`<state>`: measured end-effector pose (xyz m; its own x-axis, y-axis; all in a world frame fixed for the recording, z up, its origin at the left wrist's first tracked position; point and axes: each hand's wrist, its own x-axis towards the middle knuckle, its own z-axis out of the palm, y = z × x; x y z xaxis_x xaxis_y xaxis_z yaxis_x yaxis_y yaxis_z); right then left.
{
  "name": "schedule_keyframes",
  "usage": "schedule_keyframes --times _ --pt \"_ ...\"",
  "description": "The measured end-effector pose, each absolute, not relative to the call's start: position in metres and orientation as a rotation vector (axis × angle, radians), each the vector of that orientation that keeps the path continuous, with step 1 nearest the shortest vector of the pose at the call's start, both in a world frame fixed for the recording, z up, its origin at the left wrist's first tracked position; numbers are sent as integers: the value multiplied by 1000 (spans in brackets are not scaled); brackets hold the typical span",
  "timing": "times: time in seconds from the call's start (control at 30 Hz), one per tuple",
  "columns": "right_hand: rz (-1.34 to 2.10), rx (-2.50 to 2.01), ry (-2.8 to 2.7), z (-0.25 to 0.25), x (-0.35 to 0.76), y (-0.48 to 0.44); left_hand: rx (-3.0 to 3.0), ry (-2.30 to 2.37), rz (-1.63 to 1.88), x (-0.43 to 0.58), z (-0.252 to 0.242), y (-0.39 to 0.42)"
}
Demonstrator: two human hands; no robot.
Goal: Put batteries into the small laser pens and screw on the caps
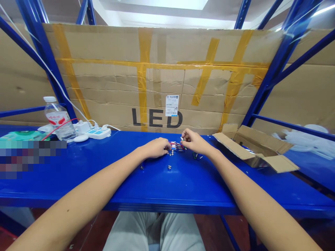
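Note:
A row of slim shiny tubes in red, blue, purple and silver lies on the blue table between my hands. My left hand curls over the tubes' left end, its fingers bent; whatever is under the fingertips is hidden. Just above the right end, my right hand is closed in a pinch on a small pale piece, too small to name. Small silver round parts sit beside my left fingertips. Nearer me lie another little pair of silver parts and a tiny metal part.
Dark looped pieces lie below my right wrist. An open cardboard box stands at right. A water bottle and white power strip are at left. A large taped carton walls off the back, between blue rack posts.

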<state>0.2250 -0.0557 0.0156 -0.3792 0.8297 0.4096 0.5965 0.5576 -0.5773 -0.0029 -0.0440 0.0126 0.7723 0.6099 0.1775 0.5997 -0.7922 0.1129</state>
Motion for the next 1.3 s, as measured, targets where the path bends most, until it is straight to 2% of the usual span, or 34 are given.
schedule_keyframes --times 0.23,0.47,0.87,0.93,1.13,1.3 --pt "907 -1055 -2107 22 218 -65 2894 1036 205 -6 16 -45" --pt "1170 -1071 -2262 24 216 -69 2809 1011 165 -9 20 -47" --pt "1252 -1028 -2237 22 217 -69 2647 1120 54 -10 27 -53" --pt "1249 -1046 -2225 22 217 -69 2730 1094 148 -10 29 -54" --pt "1204 -1095 -2210 23 219 -68 2854 821 785 2 28 -61" --pt "1221 -1085 -2172 25 219 -69 2963 701 738 11 18 -65"
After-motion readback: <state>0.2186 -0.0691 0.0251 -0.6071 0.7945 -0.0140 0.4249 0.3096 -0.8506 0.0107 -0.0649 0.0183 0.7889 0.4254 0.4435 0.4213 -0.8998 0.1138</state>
